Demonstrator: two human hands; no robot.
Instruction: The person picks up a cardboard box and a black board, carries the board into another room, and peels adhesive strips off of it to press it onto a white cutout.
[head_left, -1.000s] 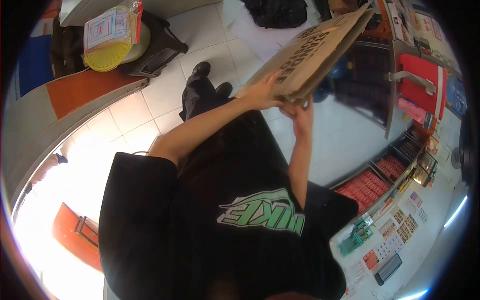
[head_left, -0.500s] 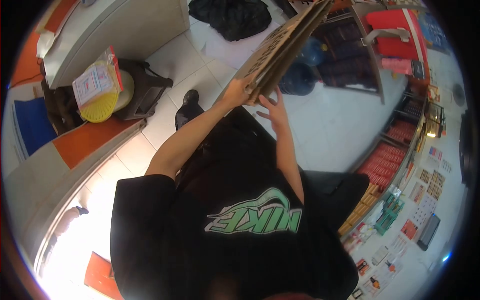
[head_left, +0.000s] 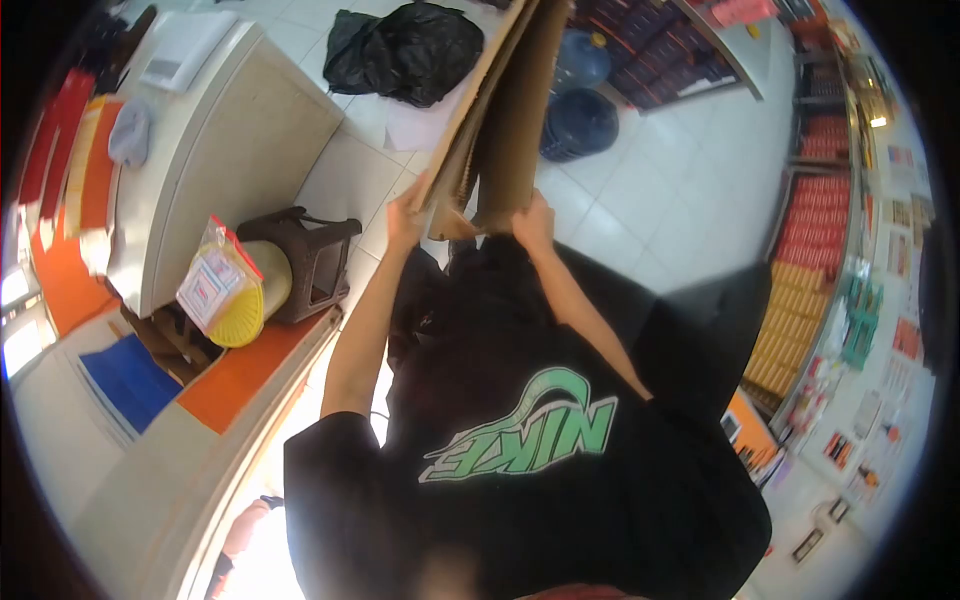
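A brown cardboard box (head_left: 515, 130), partly flattened, stretches up and away in front of my body. My left hand (head_left: 405, 215) grips its near left edge. On the near right edge, my right hand (head_left: 533, 222) has its fingers wrapped round the cardboard. Between the two hands the panels stand apart, with a gap showing between them. The cardboard hides part of the floor beyond.
A black plastic bag (head_left: 405, 52) lies on the tiled floor. Blue water jugs (head_left: 580, 125) stand right of the cardboard. On the left are a dark stool (head_left: 312, 262) and a white counter (head_left: 245, 130). Shelves of small boxes (head_left: 815, 225) line the right.
The cardboard panels have spread apart. My right hand, its fingers spread before, now grips the right edge, and my left hand has shifted left. The camera view has turned.
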